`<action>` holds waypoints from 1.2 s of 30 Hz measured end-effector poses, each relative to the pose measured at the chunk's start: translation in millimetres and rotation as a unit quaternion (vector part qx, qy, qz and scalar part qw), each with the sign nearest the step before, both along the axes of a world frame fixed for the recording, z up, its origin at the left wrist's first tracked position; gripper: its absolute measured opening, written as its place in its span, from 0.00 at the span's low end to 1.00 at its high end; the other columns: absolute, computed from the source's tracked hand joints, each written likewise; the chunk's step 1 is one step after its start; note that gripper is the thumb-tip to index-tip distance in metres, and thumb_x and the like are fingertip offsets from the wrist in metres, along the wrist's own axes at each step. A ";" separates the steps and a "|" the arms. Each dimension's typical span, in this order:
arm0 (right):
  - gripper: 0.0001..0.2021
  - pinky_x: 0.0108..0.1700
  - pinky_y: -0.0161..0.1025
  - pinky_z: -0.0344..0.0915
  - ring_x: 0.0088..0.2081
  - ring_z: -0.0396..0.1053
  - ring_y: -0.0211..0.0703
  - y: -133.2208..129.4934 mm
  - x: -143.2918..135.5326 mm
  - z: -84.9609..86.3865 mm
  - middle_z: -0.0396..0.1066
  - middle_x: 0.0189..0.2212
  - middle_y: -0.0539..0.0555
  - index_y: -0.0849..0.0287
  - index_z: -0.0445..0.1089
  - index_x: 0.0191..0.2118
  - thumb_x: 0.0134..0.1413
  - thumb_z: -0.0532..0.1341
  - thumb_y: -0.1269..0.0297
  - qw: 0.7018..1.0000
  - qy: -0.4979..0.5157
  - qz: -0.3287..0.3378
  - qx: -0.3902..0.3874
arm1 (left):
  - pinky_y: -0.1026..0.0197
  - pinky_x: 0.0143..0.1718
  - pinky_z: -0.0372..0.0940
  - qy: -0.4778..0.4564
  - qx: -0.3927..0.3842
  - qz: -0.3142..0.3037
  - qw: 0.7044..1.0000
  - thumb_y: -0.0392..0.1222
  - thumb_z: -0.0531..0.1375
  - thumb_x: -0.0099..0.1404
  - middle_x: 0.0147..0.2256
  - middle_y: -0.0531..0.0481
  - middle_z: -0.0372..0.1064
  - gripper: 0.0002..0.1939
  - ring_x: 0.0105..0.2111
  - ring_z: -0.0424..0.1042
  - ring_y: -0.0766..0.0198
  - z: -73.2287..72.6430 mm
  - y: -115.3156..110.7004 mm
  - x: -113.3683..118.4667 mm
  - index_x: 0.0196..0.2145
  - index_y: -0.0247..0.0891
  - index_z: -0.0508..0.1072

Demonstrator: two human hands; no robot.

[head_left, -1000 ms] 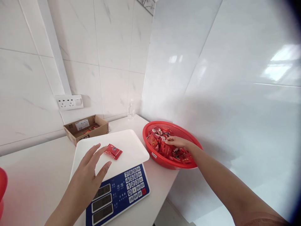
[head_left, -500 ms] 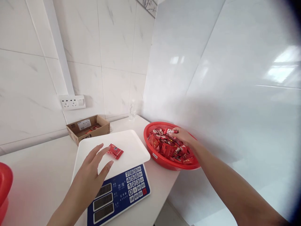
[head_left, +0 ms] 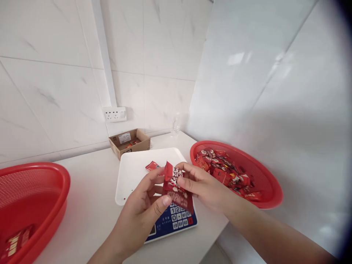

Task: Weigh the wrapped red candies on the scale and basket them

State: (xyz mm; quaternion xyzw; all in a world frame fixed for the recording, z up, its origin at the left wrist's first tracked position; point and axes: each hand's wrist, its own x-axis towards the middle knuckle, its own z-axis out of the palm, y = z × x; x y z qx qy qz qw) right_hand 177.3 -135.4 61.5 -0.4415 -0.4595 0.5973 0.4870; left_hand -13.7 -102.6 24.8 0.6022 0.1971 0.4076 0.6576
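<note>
Above the front of the scale (head_left: pixel 129 172), my right hand (head_left: pixel 202 183) pinches a red and white wrapped packet (head_left: pixel 172 174) between thumb and fingers. My left hand (head_left: pixel 145 203) is beside it, its thumb and curled fingers around a darker red packet (head_left: pixel 180 198) that overlaps the first one. Another red packet (head_left: pixel 152 166) lies on the white scale plate, partly hidden behind my left fingers. To the right, a red basket (head_left: pixel 264 183) holds several red wrapped packets. My hands cover part of the scale's blue keypad and displays.
At the left stands a second red basket (head_left: pixel 59 176) with a red packet (head_left: pixel 18 242) inside. An open cardboard box (head_left: pixel 137 147) sits behind the scale. A clear bottle (head_left: pixel 176 126) stands in the back corner. The table's front right edge runs below the right basket.
My right hand has come out of the right basket with packets and met my left hand over the scale. My left hand has closed on a packet. The view has turned left.
</note>
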 end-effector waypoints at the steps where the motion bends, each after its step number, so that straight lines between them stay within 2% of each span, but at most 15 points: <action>1: 0.22 0.36 0.34 0.66 0.32 0.71 0.35 -0.5 -4.9 1.3 0.74 0.30 0.48 0.57 0.69 0.38 0.44 0.74 0.49 1.000 0.003 0.005 0.008 | 0.58 0.46 0.73 -0.018 -0.014 0.002 1.000 0.48 0.64 0.66 0.52 0.47 0.74 0.21 0.44 0.76 0.60 2.4 -0.9 -0.8 0.57 0.51 0.71; 6: 0.21 0.33 0.35 0.71 0.32 0.75 0.38 -6.3 -7.7 12.2 0.76 0.31 0.49 0.55 0.67 0.39 0.46 0.73 0.49 0.997 0.017 -0.046 0.052 | 0.71 0.41 0.72 -0.066 -0.043 0.040 0.996 0.41 0.66 0.65 0.43 0.52 0.80 0.12 0.42 0.77 0.67 14.4 -2.3 -8.8 0.46 0.51 0.79; 11: 0.16 0.27 0.33 0.72 0.29 0.76 0.38 -14.4 -3.9 15.6 0.78 0.33 0.51 0.54 0.66 0.40 0.53 0.70 0.53 0.992 -0.018 -0.073 0.104 | 0.75 0.44 0.71 -0.088 -0.002 0.075 0.993 0.40 0.65 0.66 0.43 0.57 0.80 0.13 0.44 0.78 0.71 18.9 -7.4 -15.1 0.46 0.57 0.78; 14: 0.13 0.27 0.32 0.73 0.27 0.75 0.35 -17.4 -5.3 14.7 0.78 0.33 0.50 0.54 0.68 0.45 0.59 0.66 0.56 0.989 -0.031 -0.074 0.125 | 0.77 0.43 0.70 -0.089 0.014 0.102 0.991 0.40 0.65 0.66 0.43 0.60 0.79 0.14 0.43 0.77 0.73 19.7 -9.8 -18.1 0.47 0.59 0.77; 17: 0.11 0.28 0.31 0.73 0.27 0.75 0.34 -19.2 -8.1 16.1 0.76 0.30 0.48 0.54 0.71 0.48 0.61 0.65 0.60 0.986 -0.059 -0.072 0.137 | 0.77 0.45 0.70 -0.079 0.015 0.119 0.990 0.40 0.65 0.67 0.43 0.61 0.78 0.15 0.44 0.76 0.73 20.0 -8.9 -21.7 0.49 0.60 0.77; 23: 0.07 0.22 0.27 0.70 0.24 0.76 0.36 -20.9 -14.6 24.0 0.77 0.24 0.48 0.56 0.74 0.43 0.57 0.65 0.67 0.969 -0.136 -0.110 0.176 | 0.73 0.46 0.71 -0.065 0.025 0.148 0.987 0.39 0.64 0.67 0.44 0.58 0.76 0.15 0.43 0.75 0.70 22.3 -3.7 -25.1 0.48 0.59 0.77; 26: 0.08 0.27 0.30 0.75 0.29 0.80 0.39 -23.0 -16.3 25.4 0.81 0.30 0.50 0.54 0.76 0.39 0.53 0.66 0.72 0.927 -0.207 -0.168 0.262 | 0.71 0.43 0.71 -0.041 0.050 0.148 0.987 0.38 0.61 0.69 0.43 0.55 0.74 0.14 0.42 0.73 0.68 21.8 -1.4 -25.5 0.47 0.58 0.78; 28: 0.13 0.39 0.36 0.79 0.38 0.81 0.42 -24.6 -16.0 24.1 0.82 0.37 0.51 0.52 0.77 0.39 0.51 0.65 0.78 0.871 -0.271 -0.196 0.360 | 0.70 0.39 0.72 -0.023 0.079 0.127 0.988 0.38 0.58 0.71 0.43 0.53 0.70 0.13 0.38 0.72 0.68 19.8 -0.8 -25.0 0.44 0.55 0.80; 30: 0.18 0.47 0.40 0.78 0.44 0.79 0.43 -25.9 -15.1 21.6 0.81 0.44 0.52 0.51 0.78 0.40 0.50 0.63 0.82 0.809 -0.328 -0.198 0.445 | 0.69 0.36 0.72 -0.011 0.085 0.102 0.991 0.40 0.57 0.72 0.45 0.52 0.66 0.14 0.35 0.71 0.69 17.8 -1.3 -23.7 0.41 0.54 0.82; 33: 0.20 0.43 0.37 0.78 0.45 0.78 0.42 -26.8 -14.5 18.1 0.78 0.46 0.56 0.53 0.78 0.41 0.52 0.61 0.85 0.750 -0.382 -0.191 0.505 | 0.68 0.36 0.73 -0.008 0.051 0.076 0.996 0.42 0.57 0.72 0.48 0.51 0.63 0.13 0.39 0.71 0.67 17.2 -3.4 -21.4 0.41 0.56 0.82; 36: 0.20 0.42 0.32 0.77 0.44 0.77 0.39 -28.1 -14.8 17.6 0.76 0.44 0.57 0.56 0.77 0.42 0.53 0.58 0.86 0.723 -0.402 -0.186 0.531 | 0.67 0.37 0.74 0.001 0.038 0.047 0.998 0.46 0.59 0.71 0.47 0.49 0.63 0.11 0.40 0.70 0.64 19.3 -4.8 -21.5 0.43 0.57 0.82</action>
